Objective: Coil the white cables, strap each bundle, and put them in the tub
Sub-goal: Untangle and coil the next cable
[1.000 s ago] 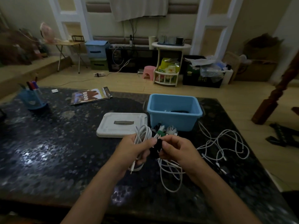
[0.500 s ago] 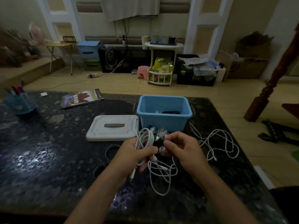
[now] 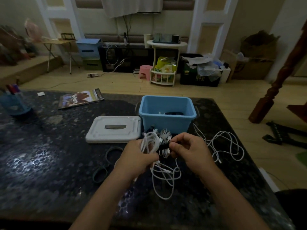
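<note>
My left hand [image 3: 137, 156] grips a coiled white cable bundle [image 3: 149, 141] above the dark table. My right hand [image 3: 189, 150] pinches a black strap [image 3: 163, 146] that runs across to the bundle. Just behind my hands stands the blue tub [image 3: 167, 120], with a dark item and a bit of white at its bottom. A loose white cable [image 3: 166, 176] lies below my hands, another loose white cable [image 3: 222, 145] is spread to the right. More small white bundles [image 3: 164, 133] sit in front of the tub.
The tub's white lid [image 3: 114, 128] lies to its left. Dark straps [image 3: 106, 163] lie on the table left of my left hand. A magazine [image 3: 81, 98] and a blue pen holder [image 3: 13, 103] sit far left. The table's right edge [image 3: 245, 155] is near the loose cable.
The view has shifted slightly, and both hands sit a little higher and closer to the tub. My right hand keeps working the black strap at the bundle my left hand holds.
</note>
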The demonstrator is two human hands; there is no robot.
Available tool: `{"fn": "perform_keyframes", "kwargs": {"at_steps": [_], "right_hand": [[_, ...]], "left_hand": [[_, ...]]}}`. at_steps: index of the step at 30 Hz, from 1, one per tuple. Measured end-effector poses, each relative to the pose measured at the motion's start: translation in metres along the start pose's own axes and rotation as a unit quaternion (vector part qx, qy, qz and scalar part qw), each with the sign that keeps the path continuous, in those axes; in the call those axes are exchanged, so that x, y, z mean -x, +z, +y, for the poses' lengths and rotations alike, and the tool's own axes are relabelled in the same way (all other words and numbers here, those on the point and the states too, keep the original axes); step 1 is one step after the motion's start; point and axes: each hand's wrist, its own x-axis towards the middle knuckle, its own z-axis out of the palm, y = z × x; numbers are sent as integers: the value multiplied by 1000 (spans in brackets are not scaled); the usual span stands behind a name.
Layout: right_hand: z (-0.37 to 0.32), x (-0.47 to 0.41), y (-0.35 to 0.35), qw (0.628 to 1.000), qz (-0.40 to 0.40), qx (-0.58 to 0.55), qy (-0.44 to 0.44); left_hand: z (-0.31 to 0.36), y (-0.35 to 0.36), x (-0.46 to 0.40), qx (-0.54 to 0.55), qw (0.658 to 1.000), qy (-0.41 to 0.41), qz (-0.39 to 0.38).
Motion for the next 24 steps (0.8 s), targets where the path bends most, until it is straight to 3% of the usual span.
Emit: {"fn": "perform_keyframes", "kwargs": {"at_steps": [2, 4, 10, 13, 19, 24], "right_hand": [[0, -1, -1, 1000, -14, 5, 8], [1, -1, 0, 999, -26, 10, 17], [-6, 3, 2, 980, -20, -184, 73], [-8, 5, 6, 964, -41, -248, 82], [-8, 6, 12, 960, -72, -261, 74], [-10, 5, 12, 954, -75, -281, 71]], "left_hand": [[-5, -7, -3, -165, 986, 24, -1], [-7, -10, -2, -214, 976, 31, 10], [-3, -14, 4, -53, 998, 26, 30], [-5, -15, 5, -40, 997, 52, 47], [-8, -19, 6, -62, 994, 64, 61], [0, -19, 9, 42, 998, 36, 31]]}}
